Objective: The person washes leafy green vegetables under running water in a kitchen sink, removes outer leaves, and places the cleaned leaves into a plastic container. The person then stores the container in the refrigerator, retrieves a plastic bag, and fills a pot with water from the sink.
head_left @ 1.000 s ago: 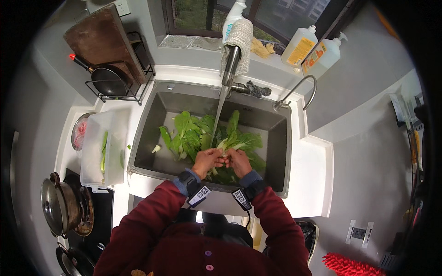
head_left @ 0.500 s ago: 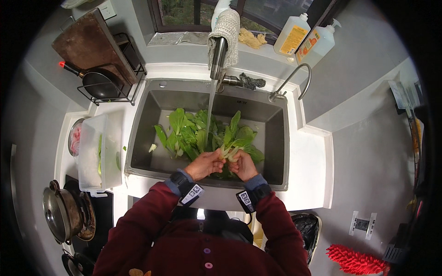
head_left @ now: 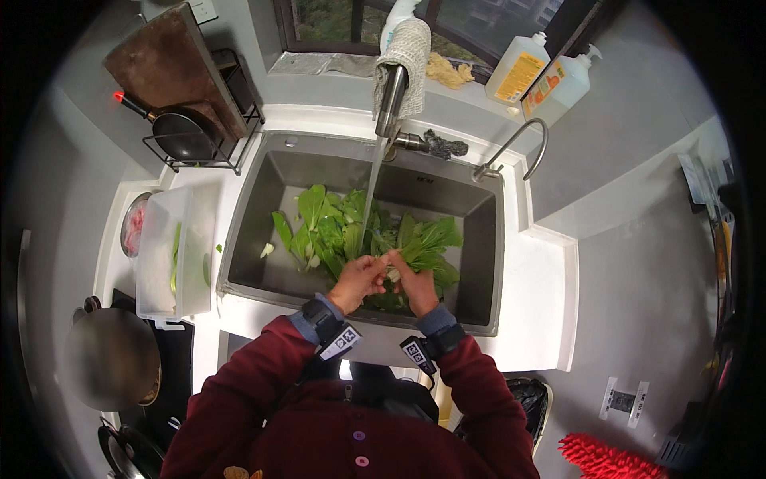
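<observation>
A head of leafy bok choy [head_left: 429, 239] is in both my hands over the near side of the grey sink [head_left: 263, 275], its leaves pointing right and away from me. My left hand [head_left: 358, 281] is closed, fingers pinched at the pale stem end. My right hand [head_left: 416, 286] is closed around the stems close beside it, fingertips nearly touching the left ones. More loose green leaves [head_left: 323, 227] lie in the sink to the left. Water runs from the faucet [head_left: 390, 104] in a thin stream [head_left: 372, 188] onto the greens behind my hands.
A clear plastic bin [head_left: 159, 263] with some greens stands left of the sink, near a bowl of pink meat [head_left: 134, 227]. A rack holds a small black pan [head_left: 183, 137] and a cutting board [head_left: 171, 72]. Bottles [head_left: 517, 68] line the sill. A small curved tap [head_left: 545, 148] rises at right.
The bok choy has turned in my hands, its leaves now leaning further right. My right hand has shifted up and in toward the left fingertips. The whole view has moved slightly.
</observation>
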Tool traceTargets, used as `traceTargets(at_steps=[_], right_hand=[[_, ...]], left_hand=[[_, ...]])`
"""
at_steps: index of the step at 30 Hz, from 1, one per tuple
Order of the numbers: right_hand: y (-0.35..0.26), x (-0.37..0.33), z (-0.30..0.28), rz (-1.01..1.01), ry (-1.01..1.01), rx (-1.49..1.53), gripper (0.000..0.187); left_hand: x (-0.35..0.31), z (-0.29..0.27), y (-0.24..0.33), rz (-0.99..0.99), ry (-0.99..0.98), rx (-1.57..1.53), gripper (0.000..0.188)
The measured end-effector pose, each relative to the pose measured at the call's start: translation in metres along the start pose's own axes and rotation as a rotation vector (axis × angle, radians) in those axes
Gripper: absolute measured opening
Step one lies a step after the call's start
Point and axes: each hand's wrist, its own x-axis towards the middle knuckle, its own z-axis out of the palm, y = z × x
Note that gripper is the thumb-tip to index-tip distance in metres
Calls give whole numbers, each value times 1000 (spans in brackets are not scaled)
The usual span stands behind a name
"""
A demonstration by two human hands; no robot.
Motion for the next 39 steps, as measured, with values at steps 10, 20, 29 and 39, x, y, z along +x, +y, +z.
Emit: traceTargets(at_steps=[10,20,29,39], right_hand=[[11,26,-21,438,-237,540,17],[16,64,-64,266,37,35,26],[2,65,-65,166,-201,-693,60],[-4,-46,-52,-598,-198,-562,28]], left_hand=[[0,-1,1,258,-82,173,20],[-23,-45,24,143,-172,-23,20],[-18,-46,24,-43,10,69,31],[-16,11,13,-319,-389,191,44]])
